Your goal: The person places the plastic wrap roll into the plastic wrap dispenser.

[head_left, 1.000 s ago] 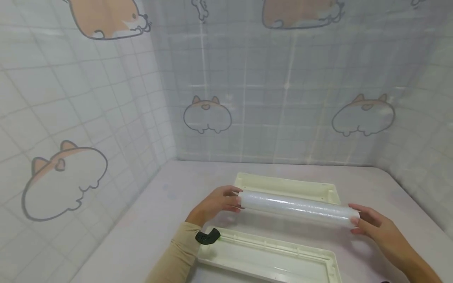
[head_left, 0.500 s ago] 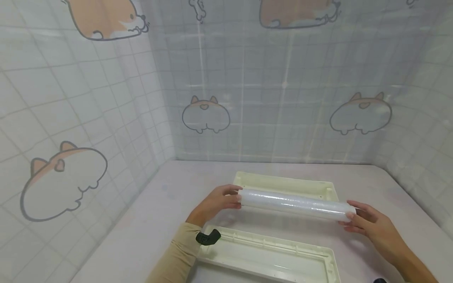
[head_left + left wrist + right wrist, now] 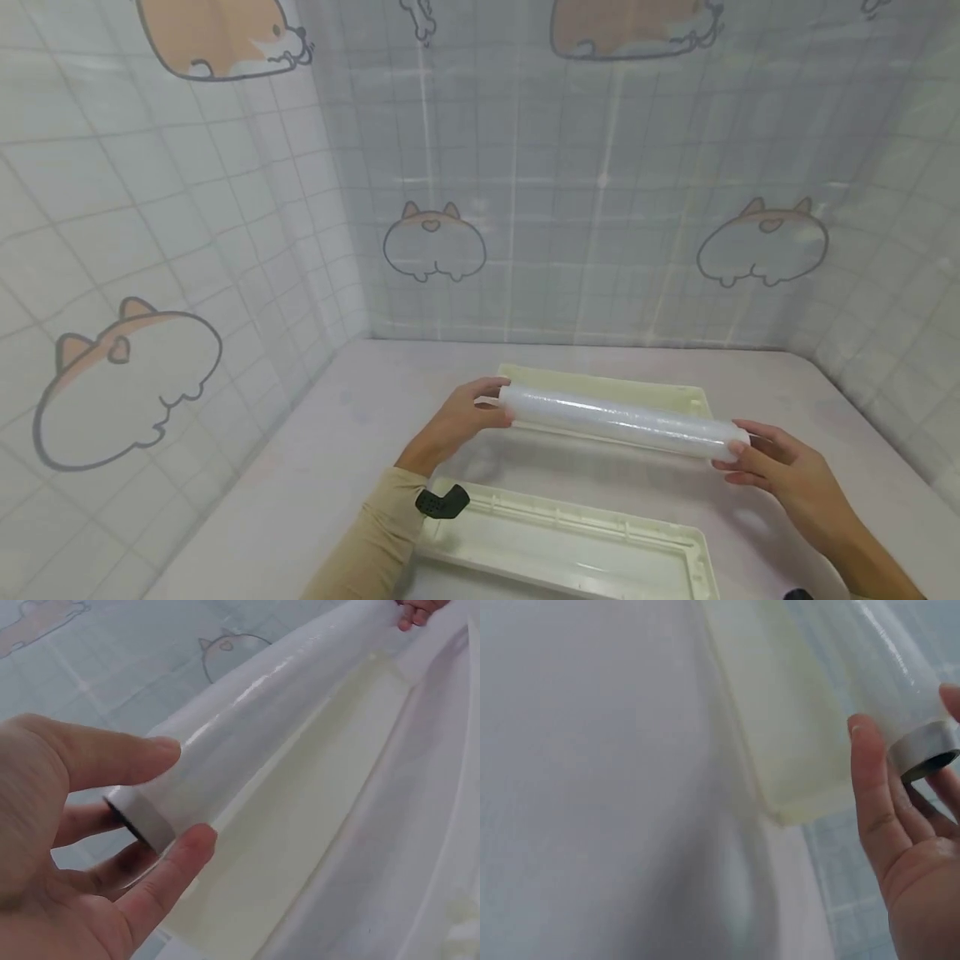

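Note:
A shiny roll of cling film (image 3: 622, 419) spans the space between my hands, its right end nearer to me. At its left end, my left hand (image 3: 457, 423) grips the white core, thumb on one side and fingers on the other in the left wrist view. My right hand (image 3: 798, 479) holds the opposite end; the right wrist view shows its fingers around the core's rim (image 3: 928, 742). Behind and below the roll is a long cream box (image 3: 600, 382), which the roll partly covers in the head view. Nearer to me lies a matching cream tray-like part (image 3: 558, 546), inner side up.
Both cream pieces rest on a pale tabletop (image 3: 300, 467). Tiled-pattern sheets with cartoon dogs (image 3: 435, 242) enclose the back and sides. A black wrist-worn piece (image 3: 442, 502) on the left sleeve overlaps the near tray's left corner.
The roll has moved away from me and slightly left, carried by both hands, and now overlaps more of the far box. The two cream pieces have stayed put.

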`<state>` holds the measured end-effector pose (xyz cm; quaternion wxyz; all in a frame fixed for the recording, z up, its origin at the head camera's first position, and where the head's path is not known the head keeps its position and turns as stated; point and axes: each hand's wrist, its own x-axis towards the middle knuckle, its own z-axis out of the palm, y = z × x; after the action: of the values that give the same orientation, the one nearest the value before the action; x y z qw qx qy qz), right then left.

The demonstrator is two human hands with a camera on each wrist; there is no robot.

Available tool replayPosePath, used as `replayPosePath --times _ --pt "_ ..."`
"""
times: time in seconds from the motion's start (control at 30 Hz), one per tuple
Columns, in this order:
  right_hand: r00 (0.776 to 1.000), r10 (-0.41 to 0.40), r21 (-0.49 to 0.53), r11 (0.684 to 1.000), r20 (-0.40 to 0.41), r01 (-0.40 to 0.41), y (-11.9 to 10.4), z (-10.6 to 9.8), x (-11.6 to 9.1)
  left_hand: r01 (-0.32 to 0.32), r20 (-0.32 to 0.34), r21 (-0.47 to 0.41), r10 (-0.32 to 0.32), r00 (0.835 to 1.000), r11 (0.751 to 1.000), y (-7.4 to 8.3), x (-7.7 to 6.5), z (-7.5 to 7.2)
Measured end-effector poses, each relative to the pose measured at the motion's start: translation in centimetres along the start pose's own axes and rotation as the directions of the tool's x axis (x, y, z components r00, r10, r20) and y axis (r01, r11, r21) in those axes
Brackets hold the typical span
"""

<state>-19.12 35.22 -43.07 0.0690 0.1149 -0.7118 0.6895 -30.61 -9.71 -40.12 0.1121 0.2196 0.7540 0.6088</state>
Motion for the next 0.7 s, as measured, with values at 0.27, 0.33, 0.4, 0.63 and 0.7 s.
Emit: replayPosePath --times 0.27,0.33,0.4,0.63,0.7 --pt "0.999 -0.033 -0.086 0.996 -0.013 0.032 -1.8 0.3 1.2 0.006 -0.05 0.135 0.001 0.999 0.991 0.6 0.7 -0.2" --pt "0.999 -0.039 -0.095 0.995 -0.009 0.038 -2.1 0.4 1.4 0.003 -0.054 0.141 0.005 0.999 0.99 0.7 0.8 -0.3" --pt "0.999 -0.04 -0.099 0.994 -0.004 0.04 -2.3 0.5 1.5 0.001 -0.056 0.139 0.007 0.998 0.99 0.8 0.9 -0.4" --pt "0.999 -0.044 -0.136 0.99 -0.003 0.043 -2.6 1.0 1.8 0.007 -0.043 0.187 0.001 0.999 0.982 0.4 1.1 -0.6" --pt "0.999 -0.042 -0.165 0.985 -0.006 0.04 -2.7 1.1 1.8 0.006 -0.044 0.219 0.004 0.999 0.976 0.4 1.2 -0.6"
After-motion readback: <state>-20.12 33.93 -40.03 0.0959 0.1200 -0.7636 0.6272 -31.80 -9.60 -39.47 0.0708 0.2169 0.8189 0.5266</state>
